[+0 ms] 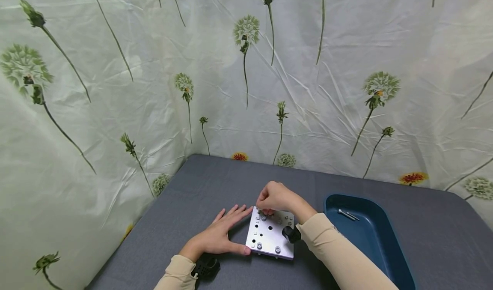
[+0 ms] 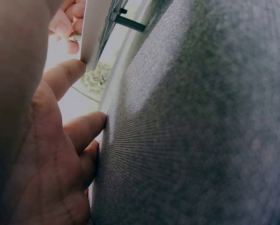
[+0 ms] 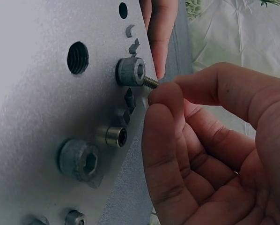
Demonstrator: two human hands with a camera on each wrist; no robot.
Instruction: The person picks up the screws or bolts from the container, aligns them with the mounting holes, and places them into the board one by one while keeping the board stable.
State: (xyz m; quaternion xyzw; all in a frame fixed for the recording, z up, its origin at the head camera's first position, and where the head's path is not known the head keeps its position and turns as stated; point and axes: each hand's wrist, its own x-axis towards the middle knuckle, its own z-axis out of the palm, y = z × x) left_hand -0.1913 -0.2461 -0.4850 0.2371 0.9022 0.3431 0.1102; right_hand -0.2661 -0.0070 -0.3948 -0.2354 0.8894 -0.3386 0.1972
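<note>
Head view: farthest left of the metal plate (image 1: 265,237), and running on behind it, we see a white sheet (image 1: 323,110) printed with flowers. Just beside the plate on its left lies the left hand (image 1: 217,237), fingers spread and straight, gripping nothing; its index fingertip touches the plate's far left corner and its thumb the near left one. The plate itself is on the dark grey table (image 1: 231,183), with holes and bolt heads (image 3: 79,161) across its top; in the left wrist view we find a threaded bolt (image 2: 129,23) jutting from its underside. Over the plate's far edge, the right hand (image 1: 279,198) has its thumb and index finger pinched together on a small screw (image 3: 151,82), the other fingers curled in. We cannot tell whether the screw's tip has entered a hole. Right of the plate and apart from it stands a blue tray (image 1: 369,234), holding two silver bolts (image 1: 345,215).
</note>
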